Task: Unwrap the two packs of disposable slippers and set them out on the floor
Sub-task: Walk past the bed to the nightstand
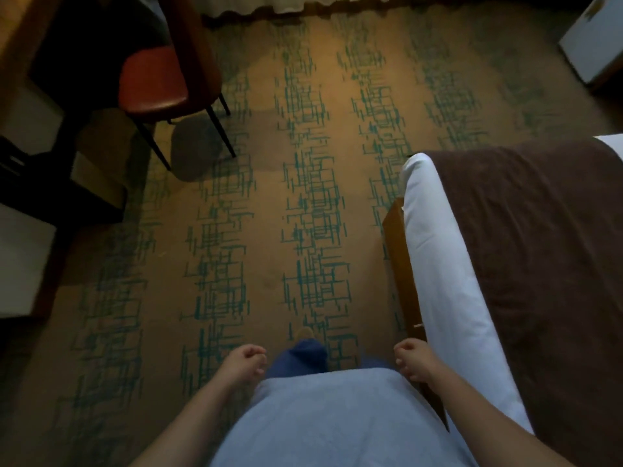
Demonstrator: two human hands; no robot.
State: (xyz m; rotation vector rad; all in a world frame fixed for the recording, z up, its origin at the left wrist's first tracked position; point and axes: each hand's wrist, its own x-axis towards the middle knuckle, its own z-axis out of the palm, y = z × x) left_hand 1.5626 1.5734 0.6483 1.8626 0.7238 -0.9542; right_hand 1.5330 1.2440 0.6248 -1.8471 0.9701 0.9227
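No slipper pack shows anywhere in this view. My left hand (247, 364) hangs low at the bottom centre-left, fingers curled in with nothing held. On the other side of my body, my right hand (413, 360) is loosely closed and empty, next to the bed's wooden frame. Between the hands I see my light blue top, a dark blue trouser leg and the tip of a tan shoe (305, 332). The patterned beige and teal carpet (313, 197) stretches ahead of me.
A bed (435, 251) with white sheets and a brown runner fills the right side. A red-seated chair (153, 82) stands at the upper left beside dark furniture (43, 183). A white curtain hem (286, 3) runs along the far wall, and a white box (593, 42) sits far right.
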